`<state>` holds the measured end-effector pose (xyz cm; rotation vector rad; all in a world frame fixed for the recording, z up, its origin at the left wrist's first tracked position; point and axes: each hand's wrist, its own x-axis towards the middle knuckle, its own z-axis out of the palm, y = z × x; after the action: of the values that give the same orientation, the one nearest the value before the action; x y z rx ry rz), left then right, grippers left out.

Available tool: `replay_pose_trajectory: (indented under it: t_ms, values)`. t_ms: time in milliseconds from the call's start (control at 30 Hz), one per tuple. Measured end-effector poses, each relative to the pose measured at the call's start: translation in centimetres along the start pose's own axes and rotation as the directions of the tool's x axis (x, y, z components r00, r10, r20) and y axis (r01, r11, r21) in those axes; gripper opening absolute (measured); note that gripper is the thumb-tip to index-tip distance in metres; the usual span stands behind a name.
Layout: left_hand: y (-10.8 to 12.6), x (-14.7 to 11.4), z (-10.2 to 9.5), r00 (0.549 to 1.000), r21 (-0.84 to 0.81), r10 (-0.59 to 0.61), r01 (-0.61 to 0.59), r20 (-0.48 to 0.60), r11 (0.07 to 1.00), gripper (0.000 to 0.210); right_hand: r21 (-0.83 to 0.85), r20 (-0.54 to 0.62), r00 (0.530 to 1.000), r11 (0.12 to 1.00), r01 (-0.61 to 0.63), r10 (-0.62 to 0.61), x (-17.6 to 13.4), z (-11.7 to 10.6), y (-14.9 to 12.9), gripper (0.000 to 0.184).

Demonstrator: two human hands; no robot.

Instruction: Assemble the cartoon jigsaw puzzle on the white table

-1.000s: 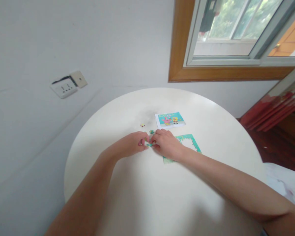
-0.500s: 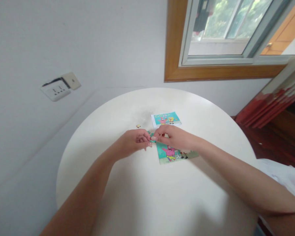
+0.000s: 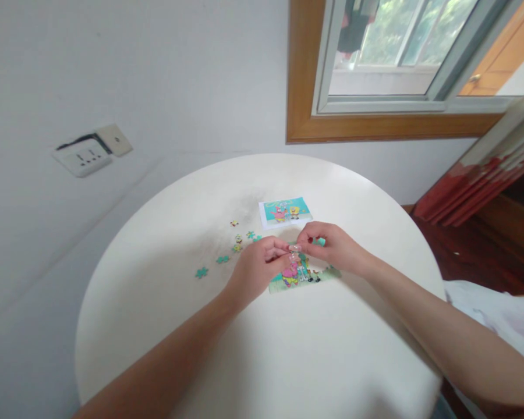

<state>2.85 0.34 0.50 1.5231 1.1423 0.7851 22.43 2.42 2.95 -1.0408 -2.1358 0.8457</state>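
Observation:
A partly assembled cartoon jigsaw puzzle (image 3: 290,280), with a pink figure on a teal ground, lies flat on the round white table (image 3: 262,349). Over its upper part, the fingertips of both hands meet. My left hand (image 3: 262,262) comes in from the left, thumb and fingers pinched together. From the right, my right hand (image 3: 334,247) pinches at the same spot, thumb against forefinger. A small puzzle piece is between their tips, mostly covered by the fingers. The hands also hide part of the puzzle's upper edge.
Several loose pieces lie left of the puzzle, among them a teal piece (image 3: 201,272) and a yellowish piece (image 3: 234,223). Behind the hands is a picture card (image 3: 287,212) with the same cartoon. The wall with a socket (image 3: 84,157) and a window (image 3: 388,58) stand beyond the table.
Both hands have moved right relative to the table, from the puzzle's left edge to over its upper part. Loose pieces on the left, hidden before by my left hand, now show.

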Motion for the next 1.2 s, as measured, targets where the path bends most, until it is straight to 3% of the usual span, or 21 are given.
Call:
replay_pose_trajectory:
  t_ms: [133, 233, 333, 400, 500, 667, 800, 1033, 1200]
  values:
    - [-0.3, -0.2, 1.0, 1.0, -0.065, -0.007, 0.008, 0.012, 0.998, 0.021, 0.033, 0.048, 0.999, 0.999, -0.015, 0.013, -0.3, -0.5, 0.8, 0.017]
    - [-0.6, -0.4, 1.3, 0.994, 0.087, 0.103, -0.106, 0.035, 0.991, 0.017, 0.007, 0.125, 0.991, 0.999, -0.045, 0.044, -0.5, -1.6, 1.9, 0.02]
    - [-0.8, -0.6, 1.2, 0.948, 0.406, 0.306, -0.314, 0.086, 0.858, 0.013, -0.07, 0.194, 0.977, 0.995, -0.075, 0.087, -0.5, -2.7, 3.1, 0.025]
    - [-0.9, -0.6, 1.1, 0.902, 0.526, 0.403, -0.421, 0.155, 0.739, 0.013, -0.102, 0.224, 0.968, 0.99, -0.095, 0.116, -0.5, -3.1, 3.6, 0.029]
    - [-1.2, -0.5, 1.1, 0.857, 0.574, 0.46, -0.503, 0.233, 0.646, 0.017, -0.083, 0.254, 0.956, 0.988, -0.129, 0.146, -0.5, -3.4, 3.9, 0.03]
    - [-1.4, -0.4, 1.3, 0.842, 0.609, 0.482, -0.518, 0.241, 0.6, 0.018, 0.147, 0.271, 0.939, 0.956, -0.255, 0.209, -0.6, -3.3, 3.9, 0.032]
    - [-1.0, -0.4, 1.5, 0.852, 0.606, 0.493, -0.49, 0.178, 0.627, 0.014, 0.326, 0.291, 0.92, 0.877, -0.353, 0.262, -0.6, -2.3, 3.0, 0.036]
    - [-0.4, -0.2, 1.4, 0.915, 0.479, 0.399, -0.379, 0.065, 0.791, 0.027, 0.397, 0.32, 0.912, 0.838, -0.374, 0.256, -0.9, -1.1, 1.9, 0.035]
    - [-0.2, 0.2, 1.0, 0.928, 0.424, 0.374, -0.342, 0.009, 0.839, 0.03, 0.375, 0.37, 0.902, 0.852, -0.366, 0.224, -0.9, -1.5, 1.7, 0.029]
